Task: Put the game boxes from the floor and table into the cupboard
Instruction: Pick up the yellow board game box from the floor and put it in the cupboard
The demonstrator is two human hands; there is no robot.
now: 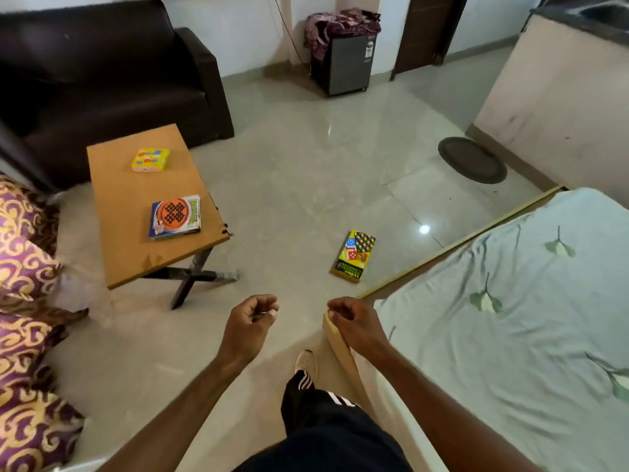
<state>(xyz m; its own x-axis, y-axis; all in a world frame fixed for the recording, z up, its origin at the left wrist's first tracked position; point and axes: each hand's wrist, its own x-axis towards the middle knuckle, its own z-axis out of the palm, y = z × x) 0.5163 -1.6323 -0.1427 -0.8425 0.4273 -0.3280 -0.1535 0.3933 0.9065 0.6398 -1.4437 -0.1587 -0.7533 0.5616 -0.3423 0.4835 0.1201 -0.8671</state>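
Three game boxes are in view. A small yellow box (150, 159) lies at the far end of the wooden table (136, 257). A blue and orange box (175, 217) lies nearer on the same table. A long yellow box with coloured squares (354, 256) lies on the floor beside the bed. My left hand (252, 318) hangs in front of me with loosely curled fingers and holds nothing. My right hand (355, 323) is also loosely curled and empty, just above the bed frame's wooden corner. No cupboard shows.
A dark sofa (102, 73) stands behind the table. Patterned cushions (23, 301) line the left edge. A bed (510, 318) with a pale sheet fills the right. A small fridge (343, 63) and a dark doormat (471, 160) are farther off. My foot (306, 364) is on the tiled floor.
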